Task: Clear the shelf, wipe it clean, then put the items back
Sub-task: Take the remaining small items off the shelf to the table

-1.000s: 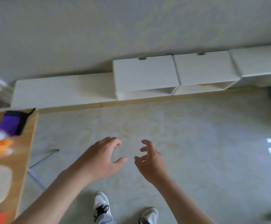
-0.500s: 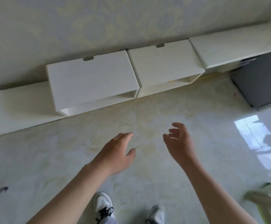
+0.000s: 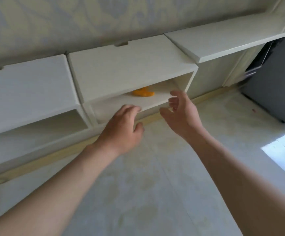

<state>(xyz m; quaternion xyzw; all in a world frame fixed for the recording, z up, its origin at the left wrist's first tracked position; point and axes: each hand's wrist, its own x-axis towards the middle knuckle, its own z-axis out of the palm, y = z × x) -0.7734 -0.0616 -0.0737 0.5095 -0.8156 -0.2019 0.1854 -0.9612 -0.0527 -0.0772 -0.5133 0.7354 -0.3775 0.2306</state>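
Note:
A white box shelf (image 3: pixel 129 65) with an open front stands low against the wall. An orange item (image 3: pixel 143 93) lies on its inner board, partly hidden under the top panel. My left hand (image 3: pixel 121 128) reaches toward the front edge of that board, fingers loosely bent, holding nothing. My right hand (image 3: pixel 180 114) hovers just right of it in front of the opening, fingers spread and relaxed, also holding nothing. Neither hand touches the orange item.
A second white box shelf (image 3: pixel 27 92) stands to the left, its opening showing nothing inside. A long white ledge (image 3: pixel 232 40) runs to the right above a dark grey cabinet (image 3: pixel 274 89). Pale glossy tiles (image 3: pixel 155 184) cover the floor.
The view has moved in close to the right-hand box shelf, and the orange item inside has come into sight. Both hands have stretched forward to its opening.

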